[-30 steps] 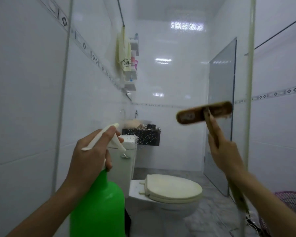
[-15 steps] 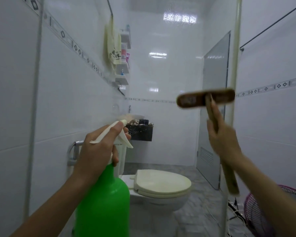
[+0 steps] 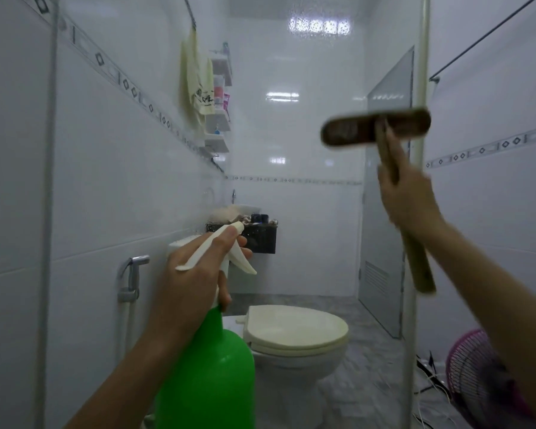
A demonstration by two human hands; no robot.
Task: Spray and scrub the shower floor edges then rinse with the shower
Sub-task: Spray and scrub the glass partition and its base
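Note:
My left hand [image 3: 188,283] grips the neck of a green spray bottle [image 3: 208,373] with a white trigger head, held upright at lower centre, nozzle pointing away. My right hand [image 3: 407,199] holds a brown wooden scrub brush [image 3: 375,127] by its handle, raised at head height with the brush head sideways and the handle's end sticking out below the hand. Both are held up in front of a clear glass shower panel. The shower floor is out of view.
A cream toilet [image 3: 294,331] with closed lid stands straight ahead beyond the glass. A bidet sprayer [image 3: 133,274] hangs on the left wall. Shelves and a towel [image 3: 198,88] are higher up. A grey door [image 3: 384,193] is at right, a pink fan [image 3: 477,379] lower right.
The view has swung slightly left and down, bringing the bidet sprayer into sight. Both hands stay raised; the brush has dipped a little and the bottle has stayed at about the same height.

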